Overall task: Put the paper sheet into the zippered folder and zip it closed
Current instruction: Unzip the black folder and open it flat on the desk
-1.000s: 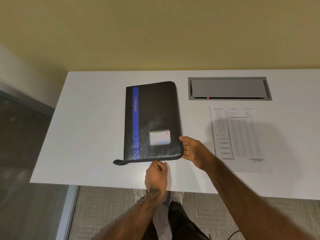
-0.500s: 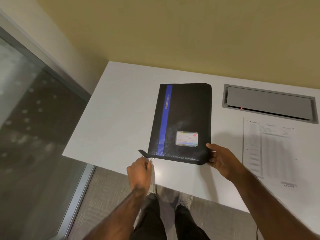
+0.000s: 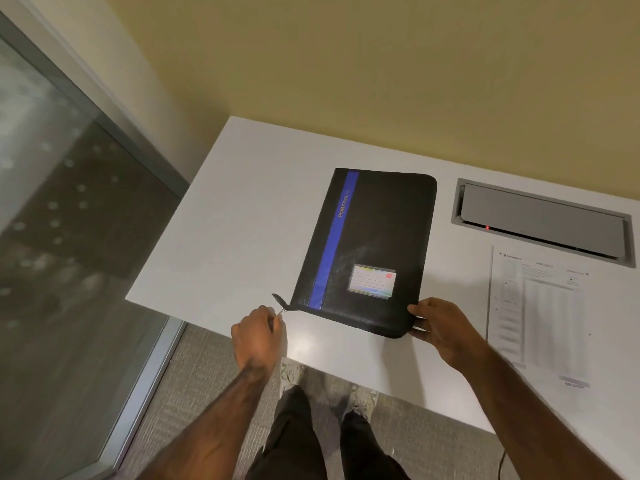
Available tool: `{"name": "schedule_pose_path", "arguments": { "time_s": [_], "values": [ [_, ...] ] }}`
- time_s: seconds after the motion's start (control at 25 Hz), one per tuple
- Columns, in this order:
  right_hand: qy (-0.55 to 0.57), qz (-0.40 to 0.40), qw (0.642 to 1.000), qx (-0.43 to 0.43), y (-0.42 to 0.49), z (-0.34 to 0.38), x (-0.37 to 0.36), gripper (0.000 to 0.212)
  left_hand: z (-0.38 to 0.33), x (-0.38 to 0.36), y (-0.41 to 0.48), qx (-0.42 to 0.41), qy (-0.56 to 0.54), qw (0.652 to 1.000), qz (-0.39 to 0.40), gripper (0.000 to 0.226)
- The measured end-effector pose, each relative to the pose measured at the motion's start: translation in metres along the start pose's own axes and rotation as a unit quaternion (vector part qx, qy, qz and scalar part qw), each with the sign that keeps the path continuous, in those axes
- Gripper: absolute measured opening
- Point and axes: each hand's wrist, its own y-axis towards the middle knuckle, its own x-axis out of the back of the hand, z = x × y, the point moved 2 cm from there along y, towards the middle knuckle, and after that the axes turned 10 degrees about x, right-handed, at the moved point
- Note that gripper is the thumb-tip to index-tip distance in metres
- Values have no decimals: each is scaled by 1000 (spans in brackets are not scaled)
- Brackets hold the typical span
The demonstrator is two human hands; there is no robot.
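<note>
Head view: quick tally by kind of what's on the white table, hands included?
Black zippered folder with blue stripe: 1
Printed white paper sheet: 1
Grey recessed cable hatch: 1
Hands: 2, left hand and right hand
Total: 5

Left of the zippered folder [image 3: 374, 233] you have bare bench [image 3: 242, 220] out to the bench's left edge. At the folder's near left corner your left hand [image 3: 258, 336] pinches the zipper pull [image 3: 282, 310]; your right hand [image 3: 440, 327] grips the near right corner. A narrow strip of bench runs free between folder and paper sheet [image 3: 540, 306]. Beyond the sheet a recessed grey hatch [image 3: 543, 216] sits near the wall [image 3: 346, 64].
</note>
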Motion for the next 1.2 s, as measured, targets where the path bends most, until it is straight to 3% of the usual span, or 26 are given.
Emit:
{"name": "schedule_pose_path", "arguments": {
  "time_s": [0.12, 0.28, 0.36, 0.56, 0.68, 0.8, 0.92, 1.04, 1.2],
  "values": [
    [-29, -11, 999, 32, -12, 10, -14, 10, 0, 8, 8, -50, 4, 999, -14, 15],
    [-134, -32, 983, 120, -32, 40, -40, 13, -12, 11, 5, -167, 12, 985, 35, 84],
    [-189, -38, 968, 164, -44, 61, -61, 15, -28, 12, 1, -196, -16, 978, 77, 93],
    [-237, -25, 928, 286, -68, 103, -130, 27, -49, 26, 4, -168, -130, 968, 138, 54],
    [-244, 49, 913, 322, -69, 115, -167, 31, -48, 30, 13, -117, -112, 975, 153, 43],
    [-243, 109, 920, 287, -49, 110, -183, 39, -43, 34, 29, -56, -125, 977, 165, 37],
    [-272, 75, 928, 242, -17, 79, -176, 36, -34, 35, 43, -64, -163, 960, 219, 32],
    [-389, 22, 902, 187, 14, 39, -149, 42, -27, 37, 51, -54, -215, 938, 267, 28],
    [-514, 20, 847, 134, 29, -6, -116, 58, -13, 35, 70, 14, -326, 890, 318, 22]
  ]
}}
